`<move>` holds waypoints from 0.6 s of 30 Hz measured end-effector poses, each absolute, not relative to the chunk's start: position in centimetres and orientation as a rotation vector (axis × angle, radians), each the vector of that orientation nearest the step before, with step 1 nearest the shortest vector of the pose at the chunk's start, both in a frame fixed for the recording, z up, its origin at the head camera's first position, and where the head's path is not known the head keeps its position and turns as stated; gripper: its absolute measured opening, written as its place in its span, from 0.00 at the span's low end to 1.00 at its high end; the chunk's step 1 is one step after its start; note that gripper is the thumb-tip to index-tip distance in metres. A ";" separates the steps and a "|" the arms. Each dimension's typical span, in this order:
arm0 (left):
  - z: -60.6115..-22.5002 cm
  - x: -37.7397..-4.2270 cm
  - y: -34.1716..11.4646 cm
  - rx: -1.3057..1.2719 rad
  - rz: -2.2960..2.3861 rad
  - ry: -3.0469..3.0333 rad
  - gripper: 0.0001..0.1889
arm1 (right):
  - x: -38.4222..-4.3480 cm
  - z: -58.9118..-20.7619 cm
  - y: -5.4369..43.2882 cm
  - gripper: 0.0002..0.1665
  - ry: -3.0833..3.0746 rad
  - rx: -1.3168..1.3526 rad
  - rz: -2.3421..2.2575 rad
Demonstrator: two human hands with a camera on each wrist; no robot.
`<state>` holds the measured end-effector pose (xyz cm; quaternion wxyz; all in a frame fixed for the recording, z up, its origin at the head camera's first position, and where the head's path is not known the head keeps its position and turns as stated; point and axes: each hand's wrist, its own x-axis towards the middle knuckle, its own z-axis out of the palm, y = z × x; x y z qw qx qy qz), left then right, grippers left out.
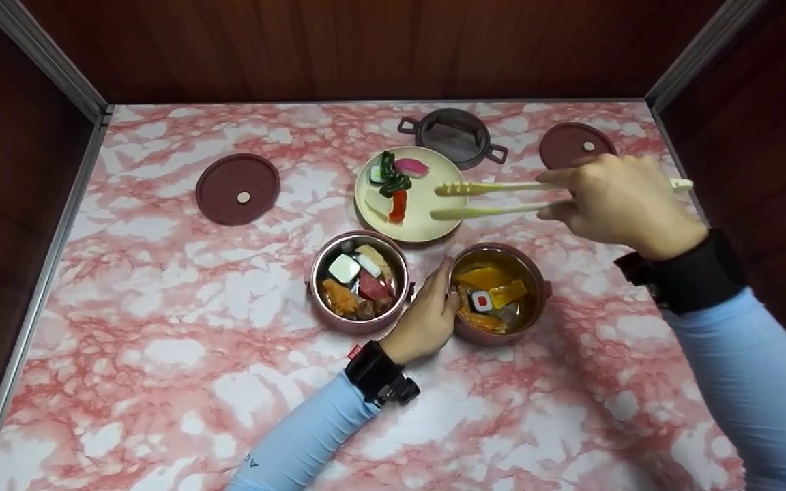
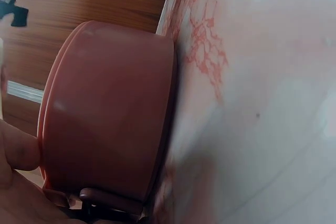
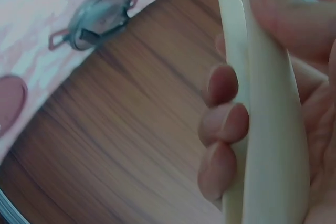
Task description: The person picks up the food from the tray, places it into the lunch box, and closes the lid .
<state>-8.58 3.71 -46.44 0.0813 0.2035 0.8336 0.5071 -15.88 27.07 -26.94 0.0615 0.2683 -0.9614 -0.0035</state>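
Note:
My left hand (image 1: pixel 427 320) holds the left side of the right-hand dark pink pot (image 1: pixel 492 337), the thumb by its rim. Yellow pieces, an orange piece and a small roll with a red centre lie in that pot. In my right hand (image 1: pixel 618 198) are pale yellow tongs (image 1: pixel 485 211), gripped by the arms; their tips are apart, with nothing between them, at the right side of the cream plate (image 1: pixel 420 221). Green leaves (image 1: pixel 393 184), a pink piece (image 1: pixel 410 167) and a red-topped piece (image 1: pixel 398 206) are on the plate.
Left of my left hand stands a second pot (image 1: pixel 360 326) filled with mixed food pieces. A dark two-handled lid (image 1: pixel 453 136) lies behind the plate. Round maroon lids lie at left (image 1: pixel 229 181) and far right (image 1: pixel 563 140). Wooden walls (image 1: pixel 366 51) enclose the marbled table (image 1: pixel 175 382).

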 end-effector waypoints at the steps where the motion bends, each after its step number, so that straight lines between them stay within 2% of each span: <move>1: -46.5 -8.6 3.7 0.606 1.519 2.489 0.32 | -16.5 -27.4 27.0 0.24 -2.919 0.774 0.024; 10: -46.4 -8.6 3.5 0.574 1.502 2.480 0.32 | -22.6 -31.5 26.2 0.21 -3.021 0.554 0.203; 18: -46.5 -8.5 3.6 0.609 1.499 2.514 0.32 | -26.8 -33.1 24.1 0.19 -3.162 0.473 0.189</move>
